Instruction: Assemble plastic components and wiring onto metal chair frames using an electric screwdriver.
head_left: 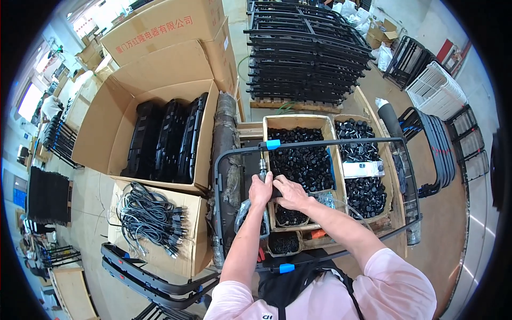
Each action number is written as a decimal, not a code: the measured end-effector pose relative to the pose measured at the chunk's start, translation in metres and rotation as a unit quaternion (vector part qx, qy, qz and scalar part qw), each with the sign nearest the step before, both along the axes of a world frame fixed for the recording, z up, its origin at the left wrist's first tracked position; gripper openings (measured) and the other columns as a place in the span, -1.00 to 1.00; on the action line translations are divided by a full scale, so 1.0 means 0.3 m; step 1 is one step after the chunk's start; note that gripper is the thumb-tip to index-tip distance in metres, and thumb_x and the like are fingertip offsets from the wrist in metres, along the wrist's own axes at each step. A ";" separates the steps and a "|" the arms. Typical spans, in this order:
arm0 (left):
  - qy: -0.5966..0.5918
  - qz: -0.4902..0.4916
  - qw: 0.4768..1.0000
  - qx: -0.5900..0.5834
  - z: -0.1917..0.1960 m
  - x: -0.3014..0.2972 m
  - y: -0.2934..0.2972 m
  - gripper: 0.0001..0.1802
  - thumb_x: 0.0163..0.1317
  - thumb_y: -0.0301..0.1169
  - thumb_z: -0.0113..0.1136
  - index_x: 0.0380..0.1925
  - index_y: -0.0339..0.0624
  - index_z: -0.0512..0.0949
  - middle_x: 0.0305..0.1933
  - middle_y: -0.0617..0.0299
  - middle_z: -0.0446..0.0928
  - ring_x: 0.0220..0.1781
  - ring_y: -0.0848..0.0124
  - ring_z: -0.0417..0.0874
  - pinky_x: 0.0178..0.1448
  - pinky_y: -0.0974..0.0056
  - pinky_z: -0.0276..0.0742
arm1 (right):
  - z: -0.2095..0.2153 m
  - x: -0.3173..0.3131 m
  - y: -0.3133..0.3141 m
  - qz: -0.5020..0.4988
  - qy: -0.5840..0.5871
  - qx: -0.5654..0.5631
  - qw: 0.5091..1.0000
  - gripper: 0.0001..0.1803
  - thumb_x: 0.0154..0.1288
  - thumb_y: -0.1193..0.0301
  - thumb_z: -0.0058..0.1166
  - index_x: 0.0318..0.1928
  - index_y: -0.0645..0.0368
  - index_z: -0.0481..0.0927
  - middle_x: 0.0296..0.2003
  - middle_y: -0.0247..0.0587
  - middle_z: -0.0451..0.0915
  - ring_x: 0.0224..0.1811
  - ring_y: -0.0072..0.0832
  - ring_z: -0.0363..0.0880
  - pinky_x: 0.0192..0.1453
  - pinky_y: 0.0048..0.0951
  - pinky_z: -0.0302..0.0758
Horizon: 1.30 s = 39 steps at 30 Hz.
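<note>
"Where were the hands?"

"Together on one power driver (263,167). The left hand (260,190) had its fingers wrapped around the body, just behind the metal chuck (262,161). The right hand (290,193) lay beside them, fingers curled over the dark rear part, though some of that grip was hidden."

"And the driver's direction?"

"Away from the person (320,298) — its chuck stood just beyond the left fingers, near a blue clip (273,144) on the far bar of a black frame (325,143). Whether the tip touched the bar could not be told."

"How did the frame lie?"

"As a large rounded rectangle around both hands, with a second blue clip (287,268) on the near bar, closer to the body than the fingers."

"What was right of the fingers?"

"An open box (265,130) of black plastic parts just beyond them, then another box (391,196) farther right, a white packet (362,169) across its contents."

"And left?"

"A thick grey roll (226,144) first, then — farther off — a carton (93,128) holding long black parts (168,141). Dark cables (154,216) lay heaped on cardboard (198,229). Well beyond the fingers rose stacked black frames (309,58)."
</note>
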<state>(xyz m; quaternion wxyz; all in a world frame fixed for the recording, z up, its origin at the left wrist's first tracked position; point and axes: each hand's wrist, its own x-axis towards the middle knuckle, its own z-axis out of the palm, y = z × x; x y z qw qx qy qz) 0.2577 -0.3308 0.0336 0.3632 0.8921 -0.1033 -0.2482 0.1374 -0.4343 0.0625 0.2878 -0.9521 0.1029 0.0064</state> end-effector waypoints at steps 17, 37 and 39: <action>-0.074 -0.024 0.996 0.052 0.035 -0.010 0.040 -0.17 0.22 0.32 0.31 0.02 -0.34 0.66 0.03 -0.30 0.74 0.18 -0.19 0.74 0.27 -0.12 0.61 | 0.021 -0.048 0.036 0.004 -0.002 -0.012 1.000 -0.45 0.17 0.31 0.43 0.11 0.20 0.50 0.14 0.00 0.48 0.14 0.05 0.65 0.19 0.00 0.63; -0.123 -0.058 0.990 0.049 0.066 -0.137 -0.061 -0.26 0.36 0.20 0.27 0.00 -0.40 0.58 0.06 -0.33 0.67 0.10 -0.29 0.72 0.23 -0.19 0.60 | 0.022 -0.142 -0.096 -0.025 0.046 -0.028 0.998 -0.24 0.08 0.30 0.42 0.26 0.33 0.40 -0.09 0.22 0.72 0.01 0.13 0.74 0.12 0.01 0.69; -0.130 -0.057 0.989 0.049 0.060 -0.134 -0.066 -0.27 0.37 0.19 0.27 -0.03 -0.41 0.58 0.04 -0.34 0.68 0.09 -0.29 0.72 0.23 -0.19 0.60 | 0.012 -0.138 -0.102 -0.018 0.035 -0.024 0.999 -0.23 0.08 0.30 0.42 0.26 0.34 0.40 -0.08 0.22 0.72 0.02 0.13 0.74 0.13 0.01 0.69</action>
